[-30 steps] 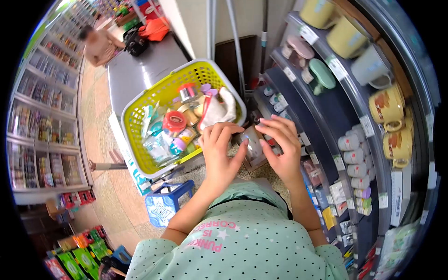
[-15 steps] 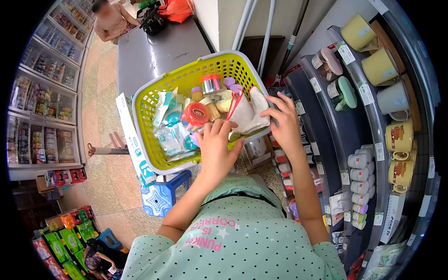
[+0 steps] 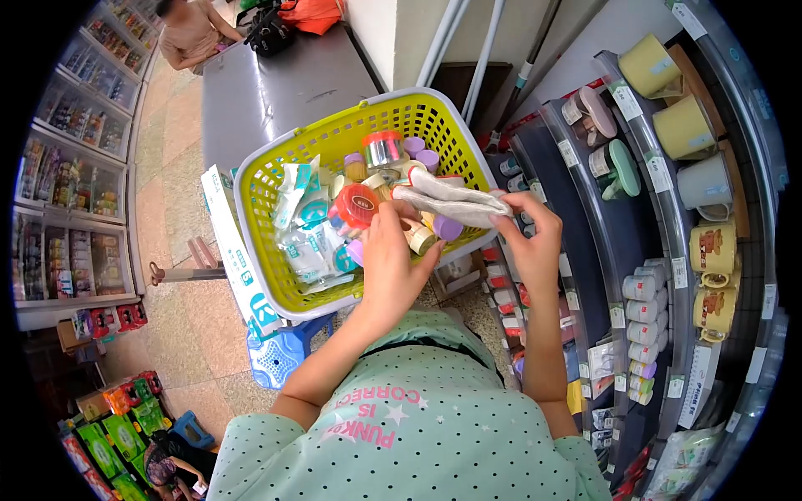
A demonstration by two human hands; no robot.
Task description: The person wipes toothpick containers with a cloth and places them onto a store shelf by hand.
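Observation:
My right hand (image 3: 535, 238) pinches one end of folded grey-white cloth gloves (image 3: 455, 200) with red edging, held over the right side of a yellow-green plastic basket (image 3: 292, 150) with a grey rim. Inside the basket, my left hand (image 3: 391, 259) has its fingers curved and its thumb apart, close to the gloves' other end. Beside those fingers is a red-lidded jar (image 3: 357, 206). A clear jar with a red lid (image 3: 383, 149), purple-capped containers (image 3: 428, 159), a small bottle (image 3: 420, 240) and white-and-teal packets (image 3: 309, 242) lie around them.
A grey table (image 3: 284, 92) stands beyond the basket, with a black bag (image 3: 271, 35) on it. A long white box (image 3: 238, 250) leans along the basket's left side above a blue stool (image 3: 276, 359). Shelves with mugs (image 3: 683, 127) rise on the right. A person (image 3: 196, 33) sits behind the table.
My right hand has lifted and folded the gloves, turning them sideways across the basket's right side. Purple-capped containers beneath now show. My left hand has stayed near the red-lidded jar.

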